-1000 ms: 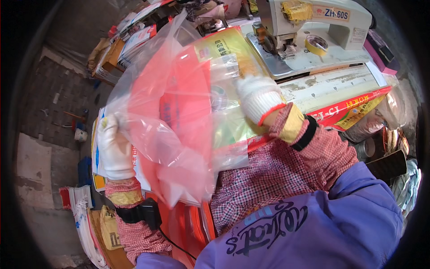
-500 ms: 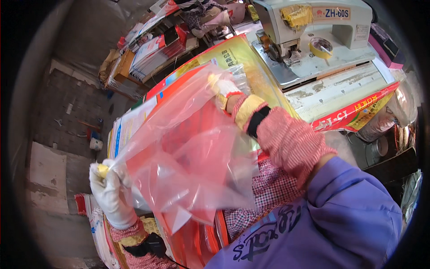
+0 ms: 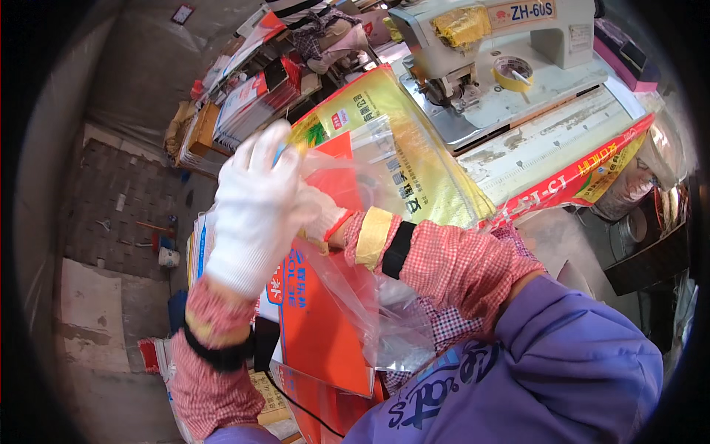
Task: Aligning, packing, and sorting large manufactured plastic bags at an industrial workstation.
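My left hand (image 3: pixel 255 203), in a white knitted glove with yellow fingertips, is raised over the work with its fingers bent round the upper edge of a clear plastic bag (image 3: pixel 359 296). Close against it is my right hand (image 3: pixel 322 214), gloved the same way; its fingers are hidden behind the left hand. From the hands the bag trails toward my body in loose folds. Below it lies an orange printed sack (image 3: pixel 318 344) with blue lettering. Beyond my right hand, a yellow-green printed sack (image 3: pixel 414 163) lies flat beside the sewing machine.
A pale industrial sewing machine (image 3: pixel 488 81) stands at the far right, with a yellow tape roll (image 3: pixel 512 74) on its bed. A red and yellow sack (image 3: pixel 569 181) covers the near edge. Stacked printed sacks (image 3: pixel 251 100) sit at the back left. A black cord (image 3: pixel 296 403) runs near my left sleeve.
My left hand has swung up and right from the lower left to meet my right hand. The bag, spread wide before, is now bunched, uncovering the orange sack. My right hand has come lower and left.
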`<state>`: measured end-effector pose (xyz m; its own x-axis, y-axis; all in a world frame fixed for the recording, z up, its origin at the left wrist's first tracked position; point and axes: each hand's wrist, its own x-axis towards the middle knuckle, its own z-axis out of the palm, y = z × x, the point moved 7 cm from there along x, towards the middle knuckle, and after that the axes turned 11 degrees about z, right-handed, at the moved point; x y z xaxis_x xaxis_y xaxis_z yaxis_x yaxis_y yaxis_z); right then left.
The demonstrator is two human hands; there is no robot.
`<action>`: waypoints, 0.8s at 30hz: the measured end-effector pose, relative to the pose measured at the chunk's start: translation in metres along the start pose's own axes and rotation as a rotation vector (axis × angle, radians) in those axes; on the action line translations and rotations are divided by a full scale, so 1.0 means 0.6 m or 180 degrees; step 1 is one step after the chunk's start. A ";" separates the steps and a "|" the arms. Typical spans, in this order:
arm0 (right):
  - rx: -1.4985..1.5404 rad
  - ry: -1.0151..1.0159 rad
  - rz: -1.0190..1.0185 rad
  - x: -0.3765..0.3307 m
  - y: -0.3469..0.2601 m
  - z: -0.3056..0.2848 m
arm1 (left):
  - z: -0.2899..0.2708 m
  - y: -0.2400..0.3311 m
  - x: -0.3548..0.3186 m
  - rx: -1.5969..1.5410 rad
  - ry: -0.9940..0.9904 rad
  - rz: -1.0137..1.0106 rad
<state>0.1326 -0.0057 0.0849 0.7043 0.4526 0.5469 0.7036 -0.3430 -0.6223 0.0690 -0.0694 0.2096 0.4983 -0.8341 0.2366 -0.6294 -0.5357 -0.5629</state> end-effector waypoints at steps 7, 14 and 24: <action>0.1016 -0.0298 0.0093 -0.076 -0.015 -0.009 | 0.135 0.049 0.032 -0.1608 -0.1386 0.0483; 0.1977 -0.1913 0.1591 -0.129 0.011 0.025 | 0.132 -0.091 0.000 -0.0419 -0.1247 -0.0374; 0.1726 -0.1502 0.0657 -0.168 -0.022 0.037 | 0.024 -0.252 0.188 0.2624 -0.1756 -0.0652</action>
<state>0.0503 -0.0286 0.0258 0.6159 0.7700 0.1666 0.3305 -0.0606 -0.9419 0.2291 -0.0807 0.3099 0.8878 -0.4473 0.1083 0.0030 -0.2298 -0.9732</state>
